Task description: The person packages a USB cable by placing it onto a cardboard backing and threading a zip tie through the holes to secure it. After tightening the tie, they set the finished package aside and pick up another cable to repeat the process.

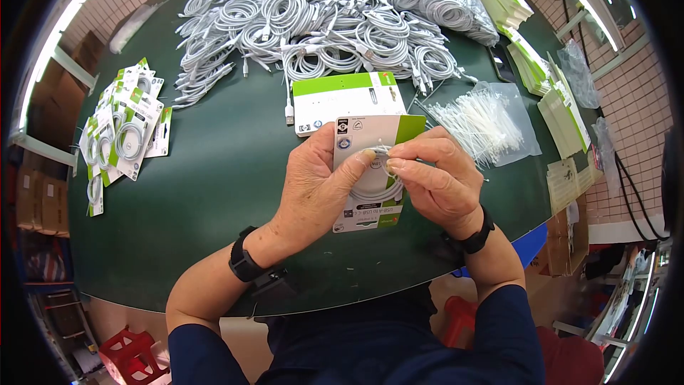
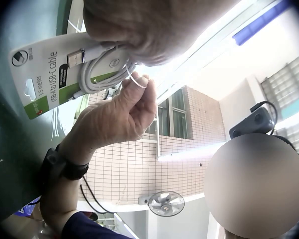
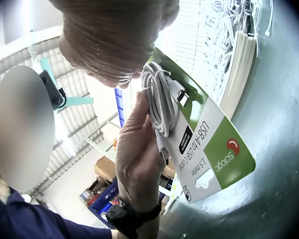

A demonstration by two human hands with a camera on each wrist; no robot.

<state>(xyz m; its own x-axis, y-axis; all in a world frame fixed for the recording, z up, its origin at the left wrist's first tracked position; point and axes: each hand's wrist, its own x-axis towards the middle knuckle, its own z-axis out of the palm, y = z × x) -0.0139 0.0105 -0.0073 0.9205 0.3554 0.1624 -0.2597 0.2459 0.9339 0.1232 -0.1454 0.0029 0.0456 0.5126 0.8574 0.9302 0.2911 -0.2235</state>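
The left hand [image 1: 310, 189] grips a white and green card [image 1: 348, 224] by its side, its thumb pressing on the coiled white cable [image 1: 370, 193] that lies against the card. At the top of the coil, the right hand [image 1: 442, 184] pinches a thin white tie [image 2: 135, 79] between thumb and forefinger. In the left wrist view the tie loops round the cable coil [image 2: 96, 74], with a metal USB plug [image 2: 76, 58] beside it. The right wrist view shows the coil [image 3: 161, 98] on the card's [image 3: 209, 154] front, the left hand [image 3: 138, 159] behind it.
Behind the hands lies a stack of cards [image 1: 342, 96], and beyond it a large heap of coiled cables [image 1: 320, 21]. White ties [image 1: 484, 125] lie on a plastic bag at the right, near more card stacks [image 1: 563, 117]. Carded cables [image 1: 125, 132] are piled at the left.
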